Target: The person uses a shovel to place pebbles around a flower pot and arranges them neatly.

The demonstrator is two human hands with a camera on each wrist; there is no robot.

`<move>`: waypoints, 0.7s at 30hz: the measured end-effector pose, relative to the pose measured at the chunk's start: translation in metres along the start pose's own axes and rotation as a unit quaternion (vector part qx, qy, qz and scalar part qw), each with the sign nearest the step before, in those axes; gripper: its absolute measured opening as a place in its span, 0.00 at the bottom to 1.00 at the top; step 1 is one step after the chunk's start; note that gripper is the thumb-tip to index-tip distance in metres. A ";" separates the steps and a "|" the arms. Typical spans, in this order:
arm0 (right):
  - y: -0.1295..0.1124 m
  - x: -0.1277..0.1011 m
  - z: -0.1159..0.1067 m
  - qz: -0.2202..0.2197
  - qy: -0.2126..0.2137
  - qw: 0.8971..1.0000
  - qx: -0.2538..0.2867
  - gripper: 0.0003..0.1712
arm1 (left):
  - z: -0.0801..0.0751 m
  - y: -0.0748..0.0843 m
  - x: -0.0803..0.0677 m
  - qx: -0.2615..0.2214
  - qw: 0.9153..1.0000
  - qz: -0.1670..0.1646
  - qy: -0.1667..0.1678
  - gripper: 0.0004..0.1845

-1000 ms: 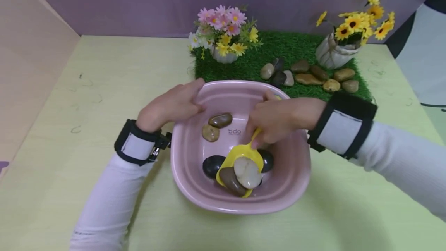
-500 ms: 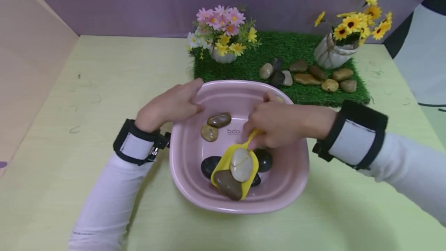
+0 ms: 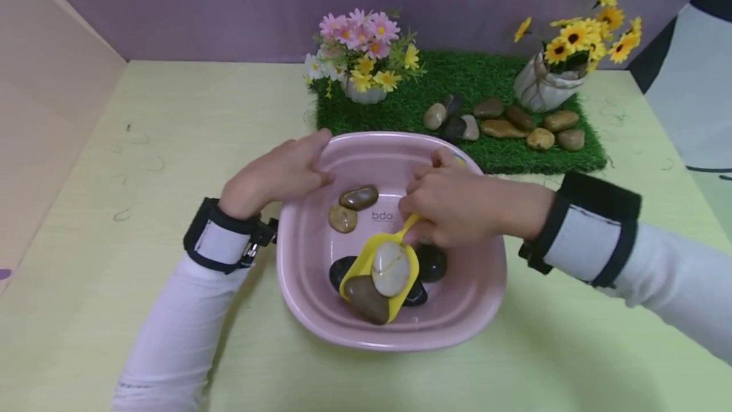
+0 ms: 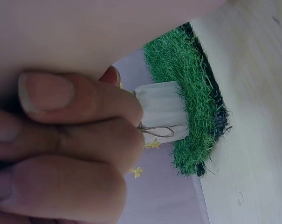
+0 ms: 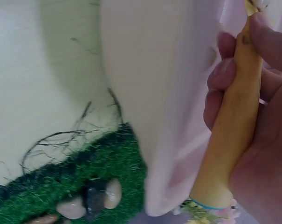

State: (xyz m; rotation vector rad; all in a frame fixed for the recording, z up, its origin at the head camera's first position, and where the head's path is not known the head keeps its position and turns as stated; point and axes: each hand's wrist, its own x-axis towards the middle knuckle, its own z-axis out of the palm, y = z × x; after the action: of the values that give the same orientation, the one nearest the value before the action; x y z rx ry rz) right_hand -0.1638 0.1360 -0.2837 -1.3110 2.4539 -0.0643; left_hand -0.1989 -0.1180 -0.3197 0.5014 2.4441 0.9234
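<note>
A pink basin (image 3: 294, 310) stands on the table, with water in it. My left hand (image 3: 280, 177) grips its far left rim; in the left wrist view its fingers (image 4: 61, 186) are curled. My right hand (image 3: 457, 199) holds a yellow toy shovel by its handle (image 5: 234, 112), reaching inside the basin. On the shovel's blade (image 3: 366, 258) lie a white stone (image 3: 391, 269) and a brown stone (image 3: 366, 299). Black stones (image 3: 431, 262) are beside and partly under the blade. A brown stone (image 3: 359, 197) and a tan stone (image 3: 342, 218) lie farther back in the basin.
Behind the basin lies a green grass mat (image 3: 469, 75) with several stones (image 3: 502, 129). A pot of pink and yellow flowers (image 3: 366, 49) and a pot of sunflowers (image 3: 551, 84) stand there. A purple wall (image 3: 229, 5) closes the back.
The shovel has shifted left in the basin, and the white and brown stones now lie more squarely on its blade. My right forearm has moved slightly right. My left hand keeps its place.
</note>
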 end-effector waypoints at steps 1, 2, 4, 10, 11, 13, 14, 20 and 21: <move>0.001 0.000 0.001 0.005 -0.011 1.000 0.012 0.09 | 0.000 0.000 0.000 -0.002 1.000 0.000 -0.001 0.11; 0.001 0.000 0.002 0.009 -0.022 0.999 0.025 0.10 | 0.000 0.000 0.000 -0.001 1.000 0.000 -0.001 0.11; 0.003 -0.001 0.004 0.015 -0.034 0.998 0.046 0.11 | 0.000 0.000 -0.001 -0.001 1.000 0.001 -0.002 0.12; 0.002 -0.004 0.009 0.025 -0.047 0.996 0.072 0.13 | 0.000 0.000 -0.001 -0.005 1.000 0.001 -0.003 0.11; 0.002 -0.004 0.010 0.026 -0.049 0.996 0.076 0.13 | 0.000 0.000 -0.001 -0.005 1.000 0.000 -0.002 0.11; 0.001 -0.005 0.011 0.028 -0.058 0.994 0.087 0.13 | 0.000 -0.001 -0.001 -0.004 1.000 -0.001 -0.003 0.11; 0.000 -0.005 0.011 0.030 -0.063 0.993 0.093 0.14 | 0.000 -0.001 -0.001 -0.005 1.000 0.000 -0.003 0.11; -0.002 -0.009 0.012 0.029 -0.064 0.991 0.113 0.13 | 0.000 -0.001 0.000 -0.004 1.000 0.000 -0.004 0.12; -0.002 -0.010 0.010 0.029 -0.060 0.991 0.115 0.12 | 0.000 -0.001 0.000 -0.004 1.000 0.000 -0.004 0.12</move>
State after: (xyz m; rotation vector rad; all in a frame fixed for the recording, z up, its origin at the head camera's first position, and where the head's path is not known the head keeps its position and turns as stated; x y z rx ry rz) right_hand -0.1534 0.1443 -0.2899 -1.1119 2.3029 -0.2396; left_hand -0.1991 -0.1185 -0.3201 0.5010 2.4328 0.9294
